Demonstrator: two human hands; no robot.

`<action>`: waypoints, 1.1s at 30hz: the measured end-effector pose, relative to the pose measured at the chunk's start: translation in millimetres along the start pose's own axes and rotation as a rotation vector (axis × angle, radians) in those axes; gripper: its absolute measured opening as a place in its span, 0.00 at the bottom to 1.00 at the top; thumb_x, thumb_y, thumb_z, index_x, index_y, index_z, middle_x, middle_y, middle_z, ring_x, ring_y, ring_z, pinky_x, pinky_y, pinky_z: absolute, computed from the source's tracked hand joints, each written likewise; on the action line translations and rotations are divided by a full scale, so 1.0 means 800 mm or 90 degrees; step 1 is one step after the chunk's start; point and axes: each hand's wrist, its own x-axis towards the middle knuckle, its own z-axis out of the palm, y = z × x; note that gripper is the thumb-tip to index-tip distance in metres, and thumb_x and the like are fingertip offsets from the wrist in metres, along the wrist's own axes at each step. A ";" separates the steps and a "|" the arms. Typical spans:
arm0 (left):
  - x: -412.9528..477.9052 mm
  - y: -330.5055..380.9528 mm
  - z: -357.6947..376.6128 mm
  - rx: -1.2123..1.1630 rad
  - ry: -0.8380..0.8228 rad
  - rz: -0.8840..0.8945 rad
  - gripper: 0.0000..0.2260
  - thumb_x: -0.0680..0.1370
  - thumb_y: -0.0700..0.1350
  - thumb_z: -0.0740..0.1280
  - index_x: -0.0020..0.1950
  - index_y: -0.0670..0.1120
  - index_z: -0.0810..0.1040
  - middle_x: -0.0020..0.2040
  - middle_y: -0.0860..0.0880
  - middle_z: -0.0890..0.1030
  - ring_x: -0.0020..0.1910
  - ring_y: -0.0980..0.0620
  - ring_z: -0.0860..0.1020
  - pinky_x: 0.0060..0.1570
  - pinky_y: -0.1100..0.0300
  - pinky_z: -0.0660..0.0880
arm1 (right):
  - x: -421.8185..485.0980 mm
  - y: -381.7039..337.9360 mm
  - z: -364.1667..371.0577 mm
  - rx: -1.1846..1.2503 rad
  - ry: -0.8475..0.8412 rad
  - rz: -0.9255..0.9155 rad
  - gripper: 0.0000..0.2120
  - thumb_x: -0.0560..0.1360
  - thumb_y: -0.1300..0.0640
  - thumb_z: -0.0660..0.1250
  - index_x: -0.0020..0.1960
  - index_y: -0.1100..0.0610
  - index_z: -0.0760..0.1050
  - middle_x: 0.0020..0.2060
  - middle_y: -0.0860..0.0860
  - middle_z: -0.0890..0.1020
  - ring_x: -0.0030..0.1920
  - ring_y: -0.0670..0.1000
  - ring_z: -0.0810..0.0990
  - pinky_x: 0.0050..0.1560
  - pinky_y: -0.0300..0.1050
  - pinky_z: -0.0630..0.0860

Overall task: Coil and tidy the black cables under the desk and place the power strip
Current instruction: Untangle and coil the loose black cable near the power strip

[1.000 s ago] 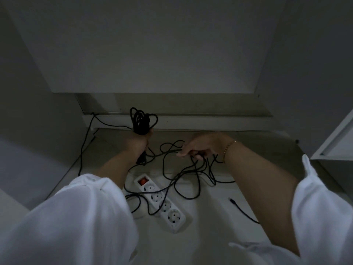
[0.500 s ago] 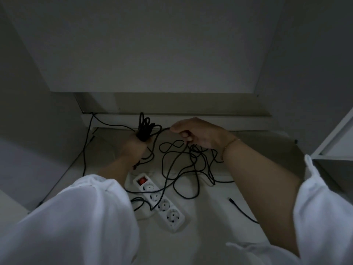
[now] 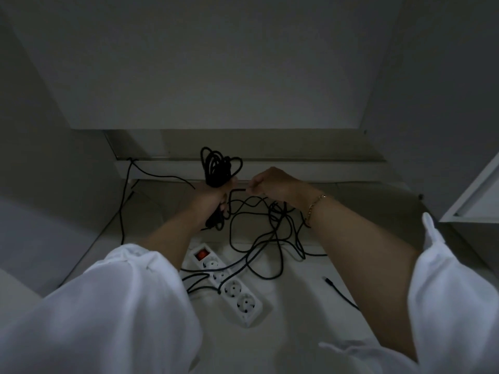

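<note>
Above the floor, left hand (image 3: 209, 197) grips coiled cable (image 3: 217, 168) (right hand (image 3: 272, 184) pinches its strand).

Light dim throughout. Pale back panel (image 3: 216, 63) sits between a left side panel (image 3: 40, 130) and a right side panel (image 3: 437, 103). White skirting rail (image 3: 310, 170) below. Light floor (image 3: 297, 336). White furniture edge (image 3: 475, 201) at right.

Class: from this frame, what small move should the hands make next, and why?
Probably the right hand lays its pinched strand over the coil the left hand grips, adding a loop: much cable lies loose on the floor.
</note>
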 end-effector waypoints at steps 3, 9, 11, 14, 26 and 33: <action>-0.002 0.004 0.001 0.011 -0.013 0.016 0.08 0.77 0.48 0.68 0.41 0.45 0.74 0.19 0.54 0.68 0.17 0.57 0.64 0.21 0.67 0.64 | 0.003 0.001 0.004 -0.038 -0.062 0.029 0.18 0.74 0.58 0.67 0.61 0.65 0.76 0.63 0.58 0.76 0.61 0.54 0.74 0.56 0.43 0.73; -0.010 0.004 0.002 0.079 -0.076 0.022 0.04 0.78 0.46 0.66 0.43 0.49 0.76 0.19 0.56 0.70 0.18 0.61 0.65 0.25 0.66 0.66 | -0.005 -0.003 -0.002 0.020 -0.050 -0.008 0.14 0.77 0.58 0.64 0.60 0.62 0.78 0.61 0.52 0.77 0.62 0.51 0.74 0.56 0.38 0.70; -0.010 0.005 0.000 0.077 -0.084 0.029 0.01 0.76 0.43 0.68 0.45 0.48 0.77 0.21 0.56 0.72 0.20 0.61 0.66 0.24 0.69 0.67 | -0.007 0.000 -0.005 0.058 -0.052 -0.005 0.15 0.77 0.57 0.64 0.62 0.60 0.77 0.54 0.50 0.77 0.55 0.48 0.74 0.44 0.34 0.71; -0.008 0.002 -0.004 0.086 -0.124 0.029 0.09 0.73 0.37 0.70 0.52 0.45 0.77 0.32 0.49 0.73 0.26 0.58 0.69 0.27 0.70 0.69 | -0.007 0.003 -0.008 0.071 -0.038 0.019 0.15 0.76 0.54 0.65 0.61 0.58 0.77 0.41 0.47 0.76 0.40 0.45 0.72 0.36 0.36 0.68; -0.021 0.009 -0.001 0.035 -0.106 -0.024 0.20 0.75 0.34 0.67 0.65 0.44 0.73 0.52 0.51 0.79 0.56 0.55 0.75 0.53 0.64 0.71 | -0.008 0.002 -0.009 0.075 0.010 0.004 0.12 0.78 0.55 0.63 0.57 0.61 0.77 0.42 0.50 0.74 0.39 0.45 0.71 0.32 0.33 0.65; -0.027 0.014 0.003 0.058 -0.101 -0.134 0.04 0.77 0.40 0.67 0.45 0.48 0.75 0.42 0.51 0.77 0.40 0.56 0.74 0.35 0.64 0.72 | -0.005 0.006 -0.004 0.124 0.072 -0.047 0.07 0.75 0.57 0.68 0.51 0.58 0.76 0.42 0.50 0.74 0.42 0.46 0.72 0.30 0.31 0.65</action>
